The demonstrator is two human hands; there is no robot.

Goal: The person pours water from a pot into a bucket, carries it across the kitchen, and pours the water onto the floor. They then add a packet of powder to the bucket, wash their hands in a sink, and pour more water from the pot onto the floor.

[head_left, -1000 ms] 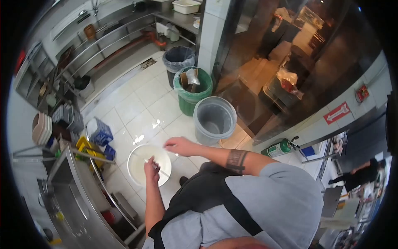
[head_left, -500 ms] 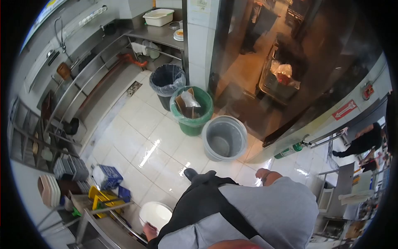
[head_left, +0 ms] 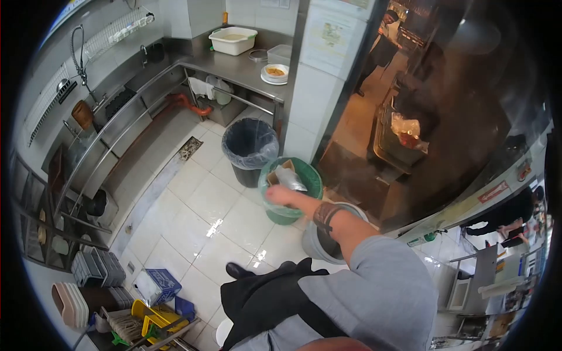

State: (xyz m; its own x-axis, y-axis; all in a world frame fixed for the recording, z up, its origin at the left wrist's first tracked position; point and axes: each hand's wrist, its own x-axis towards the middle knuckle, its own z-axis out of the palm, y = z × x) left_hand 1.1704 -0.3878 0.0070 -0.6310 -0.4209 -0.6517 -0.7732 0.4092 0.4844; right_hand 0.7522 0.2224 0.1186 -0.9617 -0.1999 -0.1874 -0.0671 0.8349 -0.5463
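My right hand (head_left: 281, 195) reaches over the front left rim of the green bin (head_left: 282, 215). Its fingers look curled; whatever they hold, if anything, is hidden. Inside the bin's clear liner lie a piece of brown cardboard (head_left: 288, 165) and a crumpled silvery wrapper (head_left: 291, 179). Under my right forearm stands a grey bin (head_left: 316, 243), partly covered. My left hand is out of sight. At the bottom a white bucket (head_left: 223, 331) shows only its edge beside my black apron (head_left: 275, 298).
A black bin with a clear liner (head_left: 249, 146) stands behind the green one. Steel counters hold a white tub (head_left: 233, 41) and plates of food (head_left: 274, 73). Lower left are grey crates (head_left: 98, 268), a blue crate (head_left: 158, 286) and a yellow mop wringer (head_left: 155, 319). The tiled floor looks wet.
My right hand has moved from beside the grey bin to the green bin's rim. My left hand, earlier at the white bucket, has left the view. The camera has shifted, and the bucket is mostly hidden.
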